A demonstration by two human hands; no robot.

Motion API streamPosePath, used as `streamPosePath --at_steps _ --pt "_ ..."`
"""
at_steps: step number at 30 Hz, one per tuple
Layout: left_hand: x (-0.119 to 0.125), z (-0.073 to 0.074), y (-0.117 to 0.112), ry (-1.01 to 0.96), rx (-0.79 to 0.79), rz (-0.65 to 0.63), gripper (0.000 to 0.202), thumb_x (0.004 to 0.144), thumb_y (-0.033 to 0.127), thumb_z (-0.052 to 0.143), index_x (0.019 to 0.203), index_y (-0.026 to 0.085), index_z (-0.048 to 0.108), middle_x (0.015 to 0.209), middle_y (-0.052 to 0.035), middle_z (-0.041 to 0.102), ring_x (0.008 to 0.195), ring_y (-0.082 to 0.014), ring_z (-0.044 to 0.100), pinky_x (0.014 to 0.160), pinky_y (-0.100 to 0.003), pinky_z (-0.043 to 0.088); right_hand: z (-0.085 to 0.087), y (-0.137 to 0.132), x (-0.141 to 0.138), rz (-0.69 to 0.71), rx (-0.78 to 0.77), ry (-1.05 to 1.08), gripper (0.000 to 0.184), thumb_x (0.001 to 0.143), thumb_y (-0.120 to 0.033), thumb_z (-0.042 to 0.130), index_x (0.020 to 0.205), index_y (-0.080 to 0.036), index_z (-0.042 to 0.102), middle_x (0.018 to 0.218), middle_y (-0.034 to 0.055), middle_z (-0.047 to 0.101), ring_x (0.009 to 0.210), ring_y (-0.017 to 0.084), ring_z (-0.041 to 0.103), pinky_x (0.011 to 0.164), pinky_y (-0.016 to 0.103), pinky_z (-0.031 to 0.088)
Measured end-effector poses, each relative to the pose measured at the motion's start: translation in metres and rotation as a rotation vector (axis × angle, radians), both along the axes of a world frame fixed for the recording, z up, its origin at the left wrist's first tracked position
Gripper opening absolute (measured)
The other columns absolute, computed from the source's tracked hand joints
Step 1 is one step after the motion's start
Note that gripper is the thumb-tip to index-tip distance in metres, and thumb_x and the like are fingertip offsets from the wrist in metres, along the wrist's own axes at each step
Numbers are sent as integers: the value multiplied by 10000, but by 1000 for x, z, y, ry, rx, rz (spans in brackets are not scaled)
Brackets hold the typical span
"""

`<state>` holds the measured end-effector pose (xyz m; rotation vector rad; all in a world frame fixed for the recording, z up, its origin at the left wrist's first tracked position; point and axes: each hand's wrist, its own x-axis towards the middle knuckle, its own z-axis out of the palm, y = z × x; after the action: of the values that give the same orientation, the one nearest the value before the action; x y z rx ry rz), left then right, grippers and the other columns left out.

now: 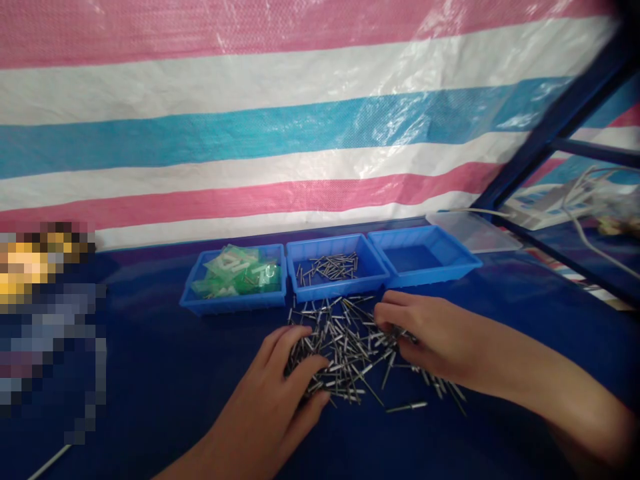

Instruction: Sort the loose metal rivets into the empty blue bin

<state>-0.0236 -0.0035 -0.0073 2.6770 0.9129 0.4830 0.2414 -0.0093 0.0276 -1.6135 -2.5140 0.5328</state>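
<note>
With a smaller batch (334,267) already in the middle bin (340,291), most rivets (345,347) remain heaped before it near the table's (150,387) far edge, left hand (277,390) cupping them, fingers apart, right hand (425,327) curled, its hold indeterminable.

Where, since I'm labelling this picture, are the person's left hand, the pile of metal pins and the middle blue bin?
left hand (267,397): head view, back of the hand
pile of metal pins (345,347): head view, near its middle
middle blue bin (339,290): head view, front wall
</note>
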Motion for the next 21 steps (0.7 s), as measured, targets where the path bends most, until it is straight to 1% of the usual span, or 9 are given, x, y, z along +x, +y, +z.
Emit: streamPosePath --at_steps 4,7,9,11,14,15,17,19,21 --pt "-1 -8 2 -63 21 49 436 886 175 497 1311 205 405 1316 -128 432 1236 -275 410 1009 -455 442 4 4 5 -23 55 45 210 754 -4 465 795 -203 516 793 -8 550 626 110 525 576 251 377" --pt "-2 -11 3 -79 37 68 511 892 217 505 1370 206 325 1334 -131 420 1249 -271 405 1025 -449 429 10 8 6 -1 116 112 171 790 -36 466 780 -199 519 806 -4 569 650 103 549 603 244 408" --pt "-2 -10 4 -69 56 76 570 881 296 543 1387 201 299 1356 -137 402 1272 -287 382 1040 -470 406 13 8 8 32 133 155 134 829 -97 479 843 -206 557 868 10 602 706 113 586 640 247 445" --pt "-4 -5 4 -30 78 88 660 847 393 587 1400 197 284 1393 -146 365 1300 -315 344 1047 -503 384 16 5 14 33 138 184 149 855 -185 510 975 -226 588 970 25 631 779 132 620 682 257 483" --pt "-15 3 4 75 112 105 831 766 519 642 1427 197 254 1460 -158 275 1333 -363 282 1033 -546 376 11 -10 27 -53 124 162 342 842 -336 574 1176 -263 562 1132 48 629 885 188 649 747 296 525" --pt "-21 5 4 106 125 110 892 738 558 650 1438 194 235 1473 -161 254 1335 -372 276 1028 -550 379 7 -19 32 -96 115 138 420 827 -385 591 1229 -274 540 1174 55 620 918 215 652 766 318 534" --pt "-38 6 3 159 167 136 926 721 593 644 1449 199 227 1480 -157 253 1325 -380 292 1016 -554 388 -7 -37 43 -192 92 74 588 785 -466 623 1325 -292 470 1254 72 587 998 278 639 791 358 548" --pt "-54 5 1 203 216 171 897 708 608 645 1428 203 297 1440 -155 331 1273 -382 369 986 -550 419 -23 -56 50 -263 115 15 750 730 -526 655 1387 -260 409 1318 112 538 1101 341 584 845 400 538" --pt "-66 4 -2 244 245 216 818 723 625 616 1384 198 391 1338 -153 460 1171 -366 480 927 -528 471 -38 -71 52 -304 118 -26 874 702 -574 656 1439 -251 316 1354 132 496 1038 341 622 786 402 565"
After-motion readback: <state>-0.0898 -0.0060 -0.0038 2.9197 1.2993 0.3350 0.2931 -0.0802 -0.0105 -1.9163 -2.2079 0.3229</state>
